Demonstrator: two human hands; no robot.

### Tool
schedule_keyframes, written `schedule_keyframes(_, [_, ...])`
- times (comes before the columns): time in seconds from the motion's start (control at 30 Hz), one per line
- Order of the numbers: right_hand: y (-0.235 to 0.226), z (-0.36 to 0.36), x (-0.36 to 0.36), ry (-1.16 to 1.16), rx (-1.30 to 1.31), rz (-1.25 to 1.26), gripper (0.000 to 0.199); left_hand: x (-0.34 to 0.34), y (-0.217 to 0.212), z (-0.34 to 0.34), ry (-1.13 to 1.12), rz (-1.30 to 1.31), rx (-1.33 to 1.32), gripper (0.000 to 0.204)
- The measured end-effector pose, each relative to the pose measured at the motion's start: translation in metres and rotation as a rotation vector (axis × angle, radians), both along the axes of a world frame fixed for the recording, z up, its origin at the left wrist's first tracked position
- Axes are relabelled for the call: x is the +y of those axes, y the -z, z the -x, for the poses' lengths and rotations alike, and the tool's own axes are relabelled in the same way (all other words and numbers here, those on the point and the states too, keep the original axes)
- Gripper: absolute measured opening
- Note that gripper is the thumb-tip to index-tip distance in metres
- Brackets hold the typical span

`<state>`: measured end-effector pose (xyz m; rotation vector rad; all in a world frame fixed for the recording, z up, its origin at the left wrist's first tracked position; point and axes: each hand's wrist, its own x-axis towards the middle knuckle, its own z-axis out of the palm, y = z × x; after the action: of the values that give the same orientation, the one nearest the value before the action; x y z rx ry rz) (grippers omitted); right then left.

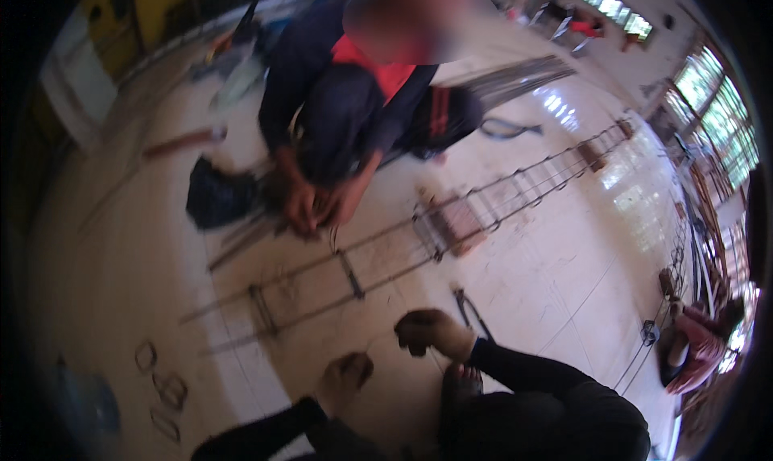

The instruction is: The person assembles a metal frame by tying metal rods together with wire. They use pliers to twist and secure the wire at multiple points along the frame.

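Observation:
My left hand (345,380) is low in the middle, its fingers curled together. Just right of it and a little farther off, my right hand (433,332) is closed, with the knuckles up. A faint thin strand, perhaps tie wire, shows between the hands; what the fingers hold is too small and blurred to tell. Beyond my hands a long ladder-like frame of steel rods (352,274) with cross ties runs from lower left to upper right. Beside my right hand, black long-handled pincers (473,314) lie on the tiles near my foot.
A co-worker squats across the frame, hands (312,207) together, next to a black bag (216,194). Reddish blocks (460,223) sit under the frame. Bent metal rings (171,390) lie lower left, a hammer-like tool (185,141) upper left. Another person (696,348) crouches far right.

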<state>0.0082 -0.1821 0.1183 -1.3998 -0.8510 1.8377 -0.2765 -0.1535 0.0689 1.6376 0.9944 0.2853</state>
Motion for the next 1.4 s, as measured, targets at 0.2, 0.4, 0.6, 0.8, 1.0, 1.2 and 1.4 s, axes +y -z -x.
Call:
schedule_keyframes(0.2, [-0.004,0.001,-0.007,-0.206,-0.112,-0.116,0.063,-0.001,-0.026,-0.005,-0.273,0.731,-0.556,0.048])
schedule_keyframes(0.4, [-0.036,0.071,0.020,-0.359,-0.322,0.021,0.042,-0.041,-0.015,-0.013,-0.512,1.401,-0.871,0.050])
schedule_keyframes(0.6, [0.000,0.123,0.046,-0.302,-0.207,0.218,0.042,-0.035,0.011,0.019,-0.475,1.595,-1.327,0.046])
schedule_keyframes(0.8, [0.063,0.181,0.030,-0.082,-0.272,-0.010,0.044,-0.041,0.041,0.056,-0.700,1.660,-1.395,0.049])
schedule_keyframes(1.0, [0.066,0.194,0.060,-0.053,-1.376,-0.617,0.113,-0.041,0.057,0.103,-0.953,1.413,-1.233,0.054])
schedule_keyframes(1.2, [0.097,0.200,0.101,-0.058,-1.500,-0.544,0.128,-0.034,0.065,0.113,-0.993,1.383,-1.206,0.054])
schedule_keyframes(1.4, [0.109,0.210,0.109,-0.016,-1.571,-0.513,0.129,-0.041,0.063,0.111,-1.013,1.356,-1.113,0.053])
